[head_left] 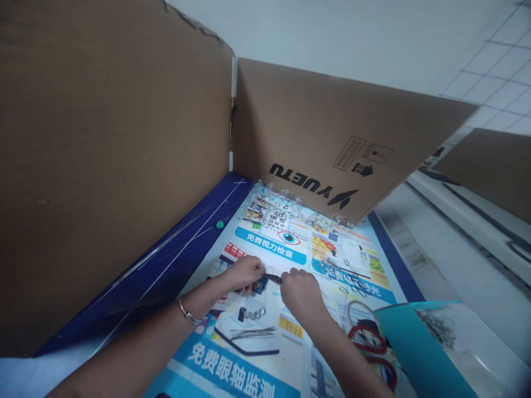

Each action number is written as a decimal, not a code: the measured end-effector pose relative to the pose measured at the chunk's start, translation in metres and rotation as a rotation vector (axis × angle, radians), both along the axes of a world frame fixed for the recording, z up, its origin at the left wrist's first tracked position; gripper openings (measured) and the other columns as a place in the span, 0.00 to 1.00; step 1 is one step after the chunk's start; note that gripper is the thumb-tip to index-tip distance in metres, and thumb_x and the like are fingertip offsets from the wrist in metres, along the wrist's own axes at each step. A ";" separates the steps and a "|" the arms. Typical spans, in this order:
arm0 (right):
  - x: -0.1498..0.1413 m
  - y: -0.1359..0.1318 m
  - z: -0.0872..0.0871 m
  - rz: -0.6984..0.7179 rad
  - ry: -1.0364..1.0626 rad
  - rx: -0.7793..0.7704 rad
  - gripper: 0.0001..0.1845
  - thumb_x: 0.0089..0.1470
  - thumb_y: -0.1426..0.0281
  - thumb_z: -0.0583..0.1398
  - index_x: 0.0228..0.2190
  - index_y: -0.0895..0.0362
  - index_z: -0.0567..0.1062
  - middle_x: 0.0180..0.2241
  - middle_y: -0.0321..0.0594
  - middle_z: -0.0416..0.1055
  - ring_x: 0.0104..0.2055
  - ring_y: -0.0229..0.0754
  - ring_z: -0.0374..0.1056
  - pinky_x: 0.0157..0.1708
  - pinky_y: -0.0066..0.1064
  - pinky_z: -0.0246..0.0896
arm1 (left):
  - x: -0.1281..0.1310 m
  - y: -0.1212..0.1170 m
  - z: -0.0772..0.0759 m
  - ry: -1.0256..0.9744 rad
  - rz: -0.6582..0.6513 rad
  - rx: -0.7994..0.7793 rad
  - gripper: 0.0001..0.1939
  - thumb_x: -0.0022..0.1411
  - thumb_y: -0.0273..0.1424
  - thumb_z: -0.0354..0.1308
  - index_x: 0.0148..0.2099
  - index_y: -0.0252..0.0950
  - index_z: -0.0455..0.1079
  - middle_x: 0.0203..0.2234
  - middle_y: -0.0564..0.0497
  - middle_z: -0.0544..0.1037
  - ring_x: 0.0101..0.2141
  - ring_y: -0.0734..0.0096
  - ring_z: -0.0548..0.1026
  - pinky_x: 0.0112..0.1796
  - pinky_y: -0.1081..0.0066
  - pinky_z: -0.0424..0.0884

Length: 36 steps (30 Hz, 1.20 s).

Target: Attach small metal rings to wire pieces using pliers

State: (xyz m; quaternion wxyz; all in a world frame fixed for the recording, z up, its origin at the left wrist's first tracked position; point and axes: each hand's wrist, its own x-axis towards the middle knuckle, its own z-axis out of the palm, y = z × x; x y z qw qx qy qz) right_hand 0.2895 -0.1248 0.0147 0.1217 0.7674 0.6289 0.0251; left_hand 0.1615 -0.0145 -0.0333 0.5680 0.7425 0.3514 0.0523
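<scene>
My left hand [246, 272], with a silver bangle on its wrist, is closed in a pinch. What it holds is too small to make out. My right hand [302, 294] is wrapped round a dark slim tool [272, 278], which looks like pliers; the grip is hidden in the fist. The tool's tip points left and meets the left fingertips. Below the left hand lies a short row of shiny clear pieces [254, 315]. Several thin wire lengths [253, 333] rest on the printed sheet [296, 345] nearer to me.
Red-handled scissors [368, 338] lie by my right forearm. A teal-edged container [418, 337] at right holds small metallic pieces [437, 326]. Cardboard panels [124, 138] stand at left and back [315, 127]. Clear wiry pieces [286, 196] line the back panel; a green item [219, 224] lies left.
</scene>
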 end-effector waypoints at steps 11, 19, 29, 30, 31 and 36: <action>0.002 0.003 -0.002 0.002 0.012 -0.016 0.12 0.51 0.78 0.50 0.30 0.60 0.73 0.30 0.47 0.70 0.34 0.44 0.67 0.30 0.32 0.53 | -0.001 0.002 0.001 -0.018 -0.027 0.001 0.11 0.54 0.35 0.48 0.27 0.33 0.63 0.13 0.57 0.68 0.11 0.80 0.66 0.11 0.83 0.56; 0.014 0.001 0.001 -0.041 0.137 0.070 0.10 0.53 0.68 0.52 0.29 0.56 0.73 0.30 0.41 0.71 0.32 0.39 0.66 0.28 0.26 0.51 | -0.002 0.001 0.007 -0.061 0.019 -0.126 0.12 0.54 0.38 0.51 0.31 0.33 0.65 0.14 0.58 0.68 0.10 0.81 0.65 0.11 0.82 0.52; 0.022 -0.003 -0.018 -0.179 0.998 0.195 0.17 0.49 0.60 0.53 0.17 0.58 0.65 0.15 0.29 0.55 0.20 0.31 0.53 0.19 0.22 0.44 | -0.007 -0.004 0.021 -0.291 -0.091 -0.502 0.18 0.53 0.39 0.55 0.43 0.33 0.67 0.15 0.58 0.68 0.11 0.84 0.62 0.14 0.81 0.51; 0.021 -0.003 -0.018 -0.157 0.954 0.215 0.17 0.50 0.61 0.53 0.16 0.58 0.65 0.15 0.29 0.55 0.20 0.31 0.54 0.20 0.22 0.44 | -0.007 -0.005 0.022 -0.284 -0.100 -0.512 0.18 0.53 0.40 0.56 0.43 0.33 0.67 0.15 0.58 0.68 0.12 0.84 0.62 0.14 0.81 0.51; 0.019 -0.003 -0.017 -0.134 0.902 0.227 0.17 0.50 0.62 0.52 0.16 0.58 0.66 0.15 0.29 0.56 0.21 0.32 0.55 0.21 0.22 0.44 | -0.007 -0.006 0.022 -0.275 -0.105 -0.515 0.19 0.52 0.40 0.57 0.42 0.32 0.67 0.15 0.58 0.68 0.12 0.84 0.62 0.14 0.81 0.51; 0.014 -0.008 -0.010 -0.085 0.538 0.226 0.12 0.53 0.67 0.51 0.24 0.56 0.71 0.25 0.33 0.68 0.28 0.34 0.63 0.26 0.23 0.48 | -0.006 -0.008 0.020 -0.278 -0.100 -0.477 0.18 0.51 0.41 0.58 0.39 0.32 0.66 0.16 0.58 0.68 0.12 0.85 0.62 0.14 0.81 0.51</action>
